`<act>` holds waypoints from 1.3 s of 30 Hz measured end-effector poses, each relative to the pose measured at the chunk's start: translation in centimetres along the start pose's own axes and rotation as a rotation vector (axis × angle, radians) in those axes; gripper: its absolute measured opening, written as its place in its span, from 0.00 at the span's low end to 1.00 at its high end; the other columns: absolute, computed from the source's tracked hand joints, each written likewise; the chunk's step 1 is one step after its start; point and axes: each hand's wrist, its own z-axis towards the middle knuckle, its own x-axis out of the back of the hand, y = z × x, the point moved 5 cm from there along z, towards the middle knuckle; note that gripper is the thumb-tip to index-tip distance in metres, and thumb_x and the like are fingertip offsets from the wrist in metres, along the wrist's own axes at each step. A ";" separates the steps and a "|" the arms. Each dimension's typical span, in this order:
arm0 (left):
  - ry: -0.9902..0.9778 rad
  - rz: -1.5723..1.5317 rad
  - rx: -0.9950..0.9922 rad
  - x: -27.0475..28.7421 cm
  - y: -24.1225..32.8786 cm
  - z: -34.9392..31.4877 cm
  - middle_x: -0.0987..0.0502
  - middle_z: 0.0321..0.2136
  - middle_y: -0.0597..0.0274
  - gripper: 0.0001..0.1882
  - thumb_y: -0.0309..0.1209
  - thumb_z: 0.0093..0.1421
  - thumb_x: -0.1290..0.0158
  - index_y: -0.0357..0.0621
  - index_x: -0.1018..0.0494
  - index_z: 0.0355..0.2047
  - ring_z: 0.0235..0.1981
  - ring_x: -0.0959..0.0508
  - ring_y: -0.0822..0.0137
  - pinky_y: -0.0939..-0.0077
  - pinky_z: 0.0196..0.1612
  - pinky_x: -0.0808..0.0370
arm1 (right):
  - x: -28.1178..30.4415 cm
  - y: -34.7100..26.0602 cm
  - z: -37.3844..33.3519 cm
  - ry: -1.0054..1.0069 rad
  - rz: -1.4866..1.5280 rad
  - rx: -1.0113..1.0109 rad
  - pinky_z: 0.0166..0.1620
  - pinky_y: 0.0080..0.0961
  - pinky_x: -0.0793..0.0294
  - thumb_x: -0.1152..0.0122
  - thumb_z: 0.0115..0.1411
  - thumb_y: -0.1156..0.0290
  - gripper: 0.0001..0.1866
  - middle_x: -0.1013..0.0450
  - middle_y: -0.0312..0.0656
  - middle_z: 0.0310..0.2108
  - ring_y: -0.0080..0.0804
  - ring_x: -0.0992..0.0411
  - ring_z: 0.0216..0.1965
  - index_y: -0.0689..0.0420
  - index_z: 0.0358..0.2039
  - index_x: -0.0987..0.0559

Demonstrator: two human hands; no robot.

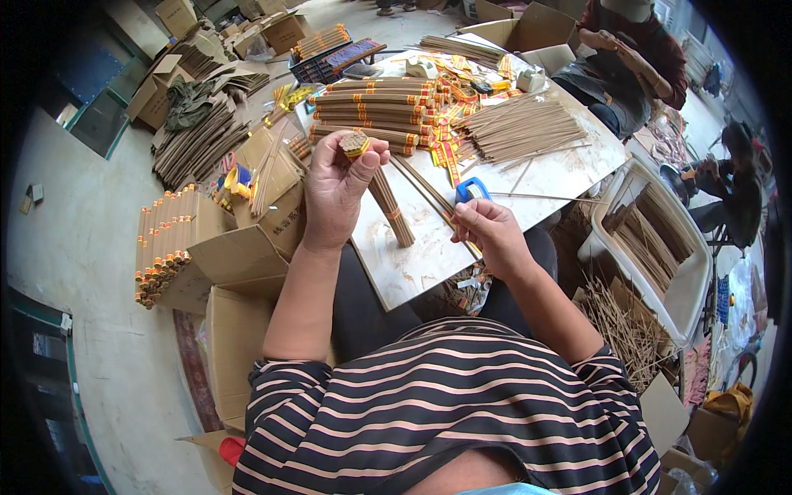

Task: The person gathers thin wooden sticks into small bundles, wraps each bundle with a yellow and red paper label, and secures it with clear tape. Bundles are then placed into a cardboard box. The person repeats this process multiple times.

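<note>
My left hand [337, 194] is closed around the top of a bundle of brown incense sticks [388, 202]. A yellow and red paper band wraps its upper end, and the bundle's lower end slants down over the white table [396, 276]. My right hand [495, 239] is pinched just in front of a blue tape dispenser [473, 190]; what lies between its fingertips is too small to make out. A few loose sticks [425, 191] run along the table between my hands. Beyond them lies a stack of banded incense bundles [371, 107].
Loose sticks [524, 128] and red-yellow paper bands [445, 157] cover the table's far side. At right stands a white bin [689, 305] of sticks. Cardboard boxes [235, 256] and upright bundles [165, 235] are at left. A person [631, 66] sits across the table's far right corner.
</note>
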 end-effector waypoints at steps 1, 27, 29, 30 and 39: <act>0.033 0.038 0.009 0.3 -0.3 -0.2 0.25 0.35 0.55 0.13 0.35 0.60 0.50 0.39 0.34 0.39 0.35 0.24 0.68 0.73 0.44 0.28 | -0.3 0.1 -0.1 -0.008 -0.022 -0.023 0.31 0.19 0.30 0.41 0.56 0.64 0.11 0.28 0.36 0.24 0.19 0.32 0.24 0.60 0.26 0.25; 0.230 -0.186 0.505 -0.4 -3.7 -11.1 0.36 0.50 0.53 0.36 0.51 0.53 0.46 0.38 0.43 0.52 0.54 0.36 0.63 0.69 0.56 0.39 | -6.6 -4.9 2.0 -0.092 -0.548 0.345 0.25 0.19 0.34 0.42 0.57 0.68 0.09 0.35 0.33 0.20 0.19 0.35 0.21 0.56 0.29 0.32; 0.153 -0.173 0.317 -0.6 -0.5 -7.5 0.41 0.54 0.46 0.47 0.55 0.50 0.45 0.36 0.52 0.58 0.58 0.41 0.57 0.63 0.58 0.41 | -7.0 -3.2 1.2 -0.148 -0.834 0.224 0.25 0.20 0.35 0.39 0.55 0.64 0.13 0.35 0.33 0.20 0.21 0.37 0.20 0.58 0.28 0.32; 0.103 -0.216 0.208 -0.5 0.8 -5.8 0.40 0.54 0.46 0.47 0.54 0.50 0.44 0.37 0.53 0.58 0.57 0.39 0.58 0.63 0.57 0.40 | -7.7 -2.8 0.8 -0.218 -0.939 0.258 0.25 0.22 0.36 0.39 0.55 0.61 0.16 0.35 0.35 0.19 0.23 0.39 0.21 0.59 0.29 0.32; 0.106 -0.900 0.359 -0.5 0.4 -1.7 0.35 0.14 0.69 0.20 0.33 0.55 0.44 0.40 0.37 0.44 0.14 0.33 0.74 0.78 0.21 0.33 | -7.7 0.3 -2.3 -0.441 -0.453 -0.522 0.24 0.24 0.35 0.37 0.54 0.60 0.18 0.34 0.34 0.16 0.26 0.37 0.18 0.62 0.27 0.31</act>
